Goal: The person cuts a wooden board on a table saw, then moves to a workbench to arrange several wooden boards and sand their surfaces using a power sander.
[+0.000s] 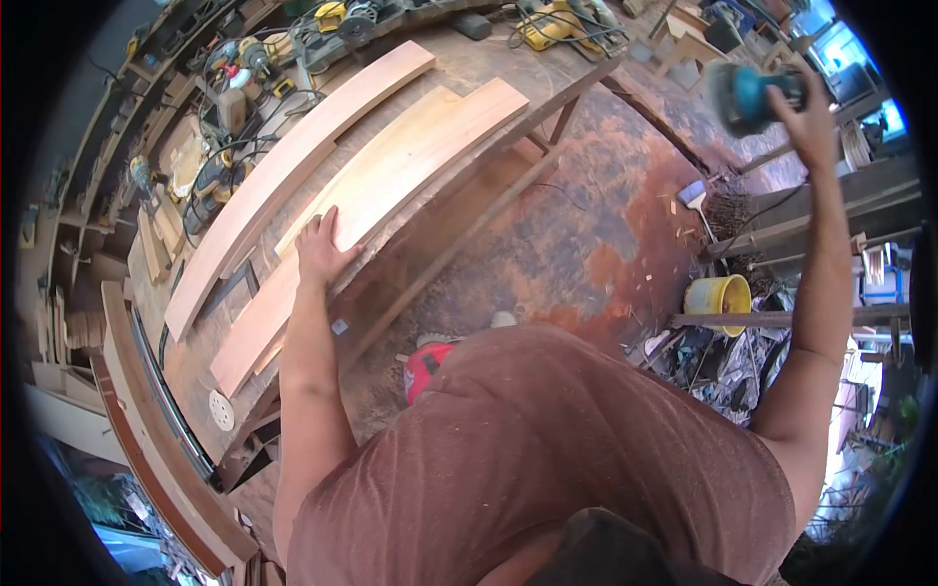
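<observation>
My left hand (325, 252) lies flat on a pale wooden board (430, 156) near the workbench's edge, its fingers apart. The board has a stepped far end and a lighter strip along one side. Out to the right, my right hand (809, 125) is raised off the bench, its fingers wrapped round a teal orbital sander (750, 100). The sander is slightly blurred, and its pad side faces left, away from the board. Beside the first board, a second long, curved board (293, 176) lies on the bench. A round sanding disc (222, 410) with holes sits at the near corner.
Corded power tools, including a yellow one (549, 26), crowd the bench's far side. On the dusty floor to the right are a brush (695, 198), a yellow bucket (718, 298) and a wooden rail (791, 317). Long curved strips (166, 439) stand at the left.
</observation>
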Demonstrator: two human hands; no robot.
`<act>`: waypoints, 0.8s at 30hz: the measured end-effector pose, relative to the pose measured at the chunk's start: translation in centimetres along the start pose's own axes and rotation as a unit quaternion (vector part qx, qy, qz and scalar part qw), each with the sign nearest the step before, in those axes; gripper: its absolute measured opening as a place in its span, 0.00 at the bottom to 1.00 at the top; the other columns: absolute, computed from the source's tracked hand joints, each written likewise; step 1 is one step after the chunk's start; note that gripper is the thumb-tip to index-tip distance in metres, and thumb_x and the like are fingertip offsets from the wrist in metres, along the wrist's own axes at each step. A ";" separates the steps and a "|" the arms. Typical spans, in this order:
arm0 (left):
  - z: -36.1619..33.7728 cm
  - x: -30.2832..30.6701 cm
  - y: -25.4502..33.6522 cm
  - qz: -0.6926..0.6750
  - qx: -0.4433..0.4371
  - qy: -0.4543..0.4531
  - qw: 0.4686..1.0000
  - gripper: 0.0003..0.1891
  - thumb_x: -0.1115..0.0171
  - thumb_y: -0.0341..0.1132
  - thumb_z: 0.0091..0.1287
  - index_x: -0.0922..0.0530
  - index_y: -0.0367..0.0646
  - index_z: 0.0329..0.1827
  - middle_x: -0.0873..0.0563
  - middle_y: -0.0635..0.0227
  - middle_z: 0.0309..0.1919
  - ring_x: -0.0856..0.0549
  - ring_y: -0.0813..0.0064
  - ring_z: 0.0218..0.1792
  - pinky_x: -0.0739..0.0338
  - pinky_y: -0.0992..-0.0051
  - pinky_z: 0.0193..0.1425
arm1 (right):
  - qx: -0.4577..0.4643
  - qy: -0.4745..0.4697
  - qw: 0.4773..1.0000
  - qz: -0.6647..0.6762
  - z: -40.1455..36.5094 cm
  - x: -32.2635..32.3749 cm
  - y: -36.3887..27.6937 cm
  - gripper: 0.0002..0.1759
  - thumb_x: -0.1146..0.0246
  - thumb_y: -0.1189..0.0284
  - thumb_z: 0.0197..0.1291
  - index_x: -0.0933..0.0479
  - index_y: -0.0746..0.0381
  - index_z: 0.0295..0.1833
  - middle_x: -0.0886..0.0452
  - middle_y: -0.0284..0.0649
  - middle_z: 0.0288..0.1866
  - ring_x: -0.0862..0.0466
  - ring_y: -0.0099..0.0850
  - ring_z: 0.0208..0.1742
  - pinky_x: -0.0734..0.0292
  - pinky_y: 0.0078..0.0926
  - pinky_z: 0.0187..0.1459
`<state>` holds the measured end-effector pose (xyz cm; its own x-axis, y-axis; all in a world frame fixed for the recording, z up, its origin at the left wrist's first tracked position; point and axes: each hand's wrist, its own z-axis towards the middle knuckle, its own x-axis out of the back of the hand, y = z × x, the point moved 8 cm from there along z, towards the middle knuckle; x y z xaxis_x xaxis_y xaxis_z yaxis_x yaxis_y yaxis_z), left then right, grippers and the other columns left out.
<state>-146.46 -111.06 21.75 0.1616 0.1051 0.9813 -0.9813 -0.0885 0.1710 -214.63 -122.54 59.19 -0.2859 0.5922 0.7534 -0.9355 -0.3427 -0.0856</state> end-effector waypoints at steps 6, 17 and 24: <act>1.2 -0.4 -1.4 0.017 0.017 0.007 1.000 0.49 0.26 0.60 0.47 0.32 0.54 0.74 0.27 0.48 0.66 0.29 0.50 0.68 0.39 0.51 0.70 | 0.140 -0.082 0.980 0.112 1.1 -19.7 -11.8 0.31 0.33 0.55 0.58 0.28 0.55 0.65 0.23 0.51 0.58 0.20 0.46 0.58 0.26 0.41 0.60; 1.2 1.0 -1.4 -0.020 0.018 0.024 0.999 0.47 0.25 0.58 0.47 0.31 0.54 0.73 0.27 0.51 0.66 0.29 0.51 0.67 0.38 0.54 0.71 | 0.159 -0.257 0.952 0.048 6.0 -41.0 -31.9 0.31 0.33 0.52 0.58 0.31 0.50 0.64 0.23 0.53 0.55 0.20 0.53 0.57 0.22 0.46 0.55; 1.4 0.7 -1.6 -0.036 0.017 0.018 0.999 0.47 0.26 0.57 0.47 0.31 0.52 0.72 0.28 0.51 0.65 0.31 0.53 0.68 0.42 0.55 0.74 | 0.066 -0.322 0.944 0.021 7.0 -44.9 -32.4 0.33 0.39 0.53 0.63 0.33 0.60 0.68 0.25 0.54 0.66 0.23 0.48 0.65 0.27 0.46 0.63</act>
<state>-144.65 -112.27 22.34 0.2277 0.1480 0.9624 -0.9628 -0.1138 0.2452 -170.01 -143.07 32.70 -0.0980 0.0244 0.9949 -0.8801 -0.4687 -0.0753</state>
